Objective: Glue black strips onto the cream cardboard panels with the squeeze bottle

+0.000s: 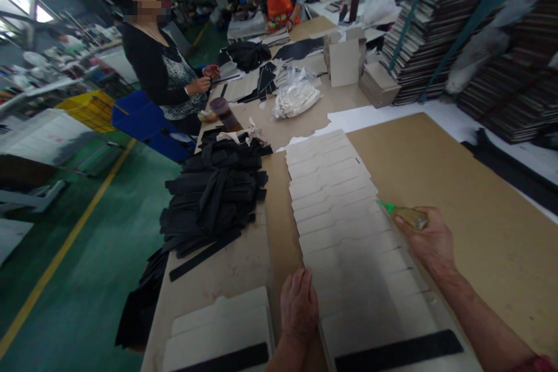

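My right hand (429, 241) is wrapped around a small squeeze bottle (412, 218) with a green nozzle, holding yellowish-brown liquid. The nozzle tip points left, at the right edge of a long row of overlapping light grey card panels (344, 244). My left hand (300, 305) rests against the left edge of that row, fingers side by side and slightly bent, with nothing seen in them. A black strip (399, 351) lies across the nearest panel. Left of my left hand is a stack of similar panels (222, 325), also with a black strip on it.
A heap of black strips (213, 197) covers the table's left side, near a dark-lidded jar (224, 113) and a plastic bag (296, 93). Tall tied stacks of board (440, 17) stand back right. One person (161, 70) stands left of the table; another in an orange apron (279, 3) works beyond.
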`<action>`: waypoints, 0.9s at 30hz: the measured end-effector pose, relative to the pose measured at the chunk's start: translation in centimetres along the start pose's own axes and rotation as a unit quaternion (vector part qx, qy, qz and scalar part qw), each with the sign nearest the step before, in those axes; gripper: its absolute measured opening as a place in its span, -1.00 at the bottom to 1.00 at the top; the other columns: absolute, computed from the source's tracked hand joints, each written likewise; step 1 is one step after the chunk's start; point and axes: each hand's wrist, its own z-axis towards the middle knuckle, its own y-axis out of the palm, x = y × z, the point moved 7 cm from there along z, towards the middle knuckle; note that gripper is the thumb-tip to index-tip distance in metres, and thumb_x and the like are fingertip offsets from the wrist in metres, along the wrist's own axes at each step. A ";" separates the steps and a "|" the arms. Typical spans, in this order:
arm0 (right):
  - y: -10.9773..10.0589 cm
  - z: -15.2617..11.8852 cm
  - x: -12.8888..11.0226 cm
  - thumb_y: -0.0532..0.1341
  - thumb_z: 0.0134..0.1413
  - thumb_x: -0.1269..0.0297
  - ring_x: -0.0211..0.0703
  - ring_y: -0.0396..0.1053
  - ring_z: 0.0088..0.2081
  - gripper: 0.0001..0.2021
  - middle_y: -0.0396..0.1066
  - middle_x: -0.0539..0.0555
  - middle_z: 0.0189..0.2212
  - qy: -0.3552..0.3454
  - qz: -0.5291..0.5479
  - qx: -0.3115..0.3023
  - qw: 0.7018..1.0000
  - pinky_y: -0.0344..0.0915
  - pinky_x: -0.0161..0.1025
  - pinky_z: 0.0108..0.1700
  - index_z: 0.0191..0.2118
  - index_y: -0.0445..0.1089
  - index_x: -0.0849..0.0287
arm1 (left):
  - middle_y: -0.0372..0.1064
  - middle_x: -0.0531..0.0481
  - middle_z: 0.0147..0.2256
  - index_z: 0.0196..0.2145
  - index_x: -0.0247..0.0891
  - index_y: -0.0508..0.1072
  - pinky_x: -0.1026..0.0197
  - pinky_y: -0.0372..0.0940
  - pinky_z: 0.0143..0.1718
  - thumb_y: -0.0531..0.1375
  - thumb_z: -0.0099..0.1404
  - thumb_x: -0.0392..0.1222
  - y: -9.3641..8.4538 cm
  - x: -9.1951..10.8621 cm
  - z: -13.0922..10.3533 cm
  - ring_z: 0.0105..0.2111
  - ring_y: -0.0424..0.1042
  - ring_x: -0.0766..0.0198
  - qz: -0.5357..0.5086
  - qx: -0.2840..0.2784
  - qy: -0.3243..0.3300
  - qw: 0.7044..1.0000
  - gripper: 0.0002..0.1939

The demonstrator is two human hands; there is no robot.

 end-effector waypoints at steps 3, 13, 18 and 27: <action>1.1 0.4 -0.4 0.23 -0.14 -0.12 0.04 0.35 -0.40 -0.57 0.39 0.09 -0.43 -0.014 -0.015 -0.018 1.000 0.26 -0.06 -0.36 -0.21 0.32 0.08 | 0.49 -0.09 -0.09 0.03 -0.22 0.45 0.05 0.44 -0.04 0.05 0.35 -0.40 0.0 0.0 0.0 -0.11 0.46 0.12 -0.007 -0.002 0.000 1.000 -0.65; 1.6 -1.3 -1.7 0.14 0.09 -0.09 0.01 0.39 -0.30 -0.60 0.45 0.15 -0.20 -0.105 -0.110 -0.025 0.988 0.24 -0.13 -0.30 -0.13 0.37 0.11 | 0.49 -0.11 -0.07 0.02 -0.22 0.45 0.03 0.44 -0.04 0.07 0.31 -0.41 0.0 0.1 -0.1 -0.11 0.45 0.11 -0.010 0.005 -0.004 1.000 -0.63; 3.1 -2.0 -2.5 0.15 0.11 -0.07 -0.01 0.41 -0.31 -0.64 0.45 0.12 -0.23 -0.142 -0.109 -0.094 0.979 0.23 -0.16 -0.31 -0.15 0.38 0.09 | 0.49 -0.09 -0.06 0.04 -0.21 0.45 0.05 0.44 -0.03 0.10 0.32 -0.39 0.2 0.1 -0.3 -0.09 0.45 0.11 0.001 -0.008 -0.001 1.000 -0.64; 3.5 -2.9 -3.5 0.14 0.14 -0.06 -0.03 0.41 -0.32 -0.65 0.46 0.12 -0.23 -0.146 -0.106 -0.096 0.979 0.22 -0.17 -0.31 -0.14 0.39 0.10 | 0.49 -0.08 -0.06 0.04 -0.22 0.45 0.00 0.46 -0.03 0.08 0.34 -0.38 0.3 0.1 -0.3 -0.10 0.45 0.08 -0.003 -0.005 -0.005 1.000 -0.65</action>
